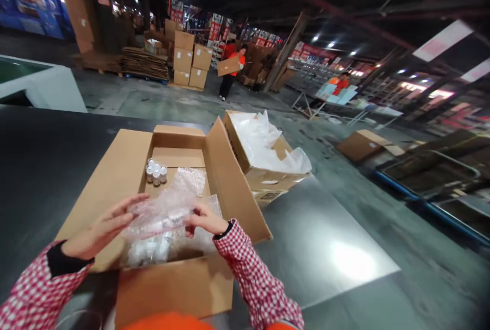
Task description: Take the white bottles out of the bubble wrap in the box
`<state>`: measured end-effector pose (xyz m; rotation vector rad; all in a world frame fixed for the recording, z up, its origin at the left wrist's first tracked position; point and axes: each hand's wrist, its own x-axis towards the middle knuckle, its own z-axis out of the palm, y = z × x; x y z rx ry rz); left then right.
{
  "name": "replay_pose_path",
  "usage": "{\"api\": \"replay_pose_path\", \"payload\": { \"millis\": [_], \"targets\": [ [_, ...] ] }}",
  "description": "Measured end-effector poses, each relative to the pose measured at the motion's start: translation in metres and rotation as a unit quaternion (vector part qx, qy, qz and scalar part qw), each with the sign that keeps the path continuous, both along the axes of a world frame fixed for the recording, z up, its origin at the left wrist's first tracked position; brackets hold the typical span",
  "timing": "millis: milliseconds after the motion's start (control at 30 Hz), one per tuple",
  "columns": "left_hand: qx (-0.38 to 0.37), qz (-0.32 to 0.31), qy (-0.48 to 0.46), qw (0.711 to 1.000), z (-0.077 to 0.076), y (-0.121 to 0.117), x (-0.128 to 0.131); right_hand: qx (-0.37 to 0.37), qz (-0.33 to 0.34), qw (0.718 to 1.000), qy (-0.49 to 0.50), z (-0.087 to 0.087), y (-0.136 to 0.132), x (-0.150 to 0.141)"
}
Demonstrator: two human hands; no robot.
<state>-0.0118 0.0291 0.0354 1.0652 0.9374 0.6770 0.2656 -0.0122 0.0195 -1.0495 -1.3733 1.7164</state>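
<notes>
A crinkled clear bubble-wrap bundle [163, 215] is held between both hands above an open brown cardboard box [172, 279] that rests on a dark grey counter [38, 167]. The left hand [103, 228] is laid flat against the bundle's left end, its fingers stretched out and only loosely curved. The right hand [204, 219] is closed on the bundle's right end, with fingertips pinched into the plastic. Both wrists are covered by red-and-white checked sleeves. Beneath the bundle, more clear plastic wrapping [161, 248] is seen lying inside the box. Towards the far end of the box, a small cluster of white-capped bottles [155, 172] stands upright on the cardboard floor. Just beside the box's right flap, a second brown carton filled with white plastic bags [264, 149] is set on the counter's edge. Well apart, on the concrete floor, a person in orange carrying a flat carton [229, 67] is seen near stacked cardboard boxes [189, 59].
</notes>
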Motion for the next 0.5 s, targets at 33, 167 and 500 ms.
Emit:
{"api": "replay_pose_path", "payload": {
  "millis": [33,167,500],
  "targets": [
    [0.069,-0.054,0.029,0.996,0.005,0.0,0.007,-0.008,0.006,1.0,-0.016,0.004,0.001,-0.001],
    [0.29,-0.19,0.192,0.918,-0.007,-0.011,0.047,-0.037,-0.014,0.996,-0.074,0.002,0.006,-0.005],
    [0.026,0.01,0.134,0.991,-0.09,0.013,0.044,0.029,-0.003,0.763,-0.645,-0.136,0.014,0.034]
  ]
}}
